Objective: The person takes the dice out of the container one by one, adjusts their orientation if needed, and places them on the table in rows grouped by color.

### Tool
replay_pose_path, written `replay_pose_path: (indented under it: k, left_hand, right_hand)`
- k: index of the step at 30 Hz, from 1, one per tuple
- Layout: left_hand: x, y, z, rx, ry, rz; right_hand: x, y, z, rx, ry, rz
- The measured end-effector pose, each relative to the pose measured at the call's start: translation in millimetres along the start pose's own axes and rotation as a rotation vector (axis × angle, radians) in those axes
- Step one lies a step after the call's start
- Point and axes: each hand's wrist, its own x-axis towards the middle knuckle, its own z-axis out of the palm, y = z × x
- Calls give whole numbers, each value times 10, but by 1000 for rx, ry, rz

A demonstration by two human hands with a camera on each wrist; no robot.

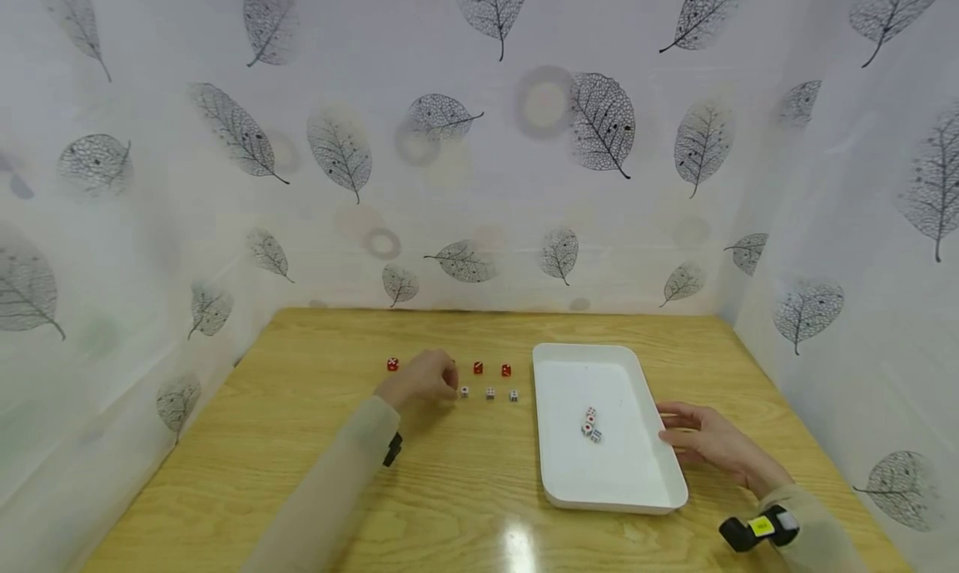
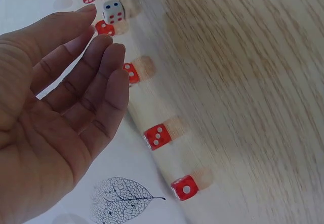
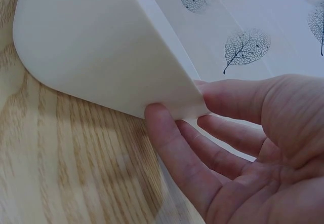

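Observation:
My left hand [image 1: 425,376] is over the left part of two rows of dice, its fingers loosely bent and nothing seen between them. Close by its fingertips in the left wrist view is a white die [image 2: 114,12], with a red die [image 2: 105,28] behind it. To the right of this hand stand white dice [image 1: 490,393] in the nearer row and red dice [image 1: 478,367] in the farther one. At the right side of a white tray [image 1: 599,481], my right hand [image 1: 708,444] pinches the rim, thumb on the edge and fingers against the outer wall [image 3: 101,57].
Several white dice [image 1: 591,421] lie grouped inside the tray. One red die [image 1: 393,364] stands left of my left hand. Leaf-printed white sheeting [image 1: 479,181] rises behind and at both sides of the wooden table [image 1: 449,506].

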Motion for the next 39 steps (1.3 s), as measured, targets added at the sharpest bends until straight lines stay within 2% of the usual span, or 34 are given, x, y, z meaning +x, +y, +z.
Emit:
replay_pose_path:
  k: [7, 17, 20, 27, 32, 35, 39]
  left_hand:
    - [9, 123, 57, -54, -41, 60]
    - [63, 238, 207, -50, -16, 158]
    - [83, 298, 253, -59, 5, 181]
    - [153, 485, 353, -155, 83, 233]
    - [204, 614, 430, -161, 126, 258]
    - [240, 674, 475, -159, 153, 282]
    - [278, 762, 529, -173, 183, 357]
  right_hand:
    - [-8, -3, 0, -3, 0, 1]
    - [8, 25, -12, 8, -5, -3]
    - [12, 23, -13, 13, -3, -1]
    - [12, 22, 0, 8, 6, -5]
    - [11, 22, 3, -2, 19, 13]
    - [8, 24, -3, 0, 2, -7]
    - [10, 22, -4, 7, -5, -9]
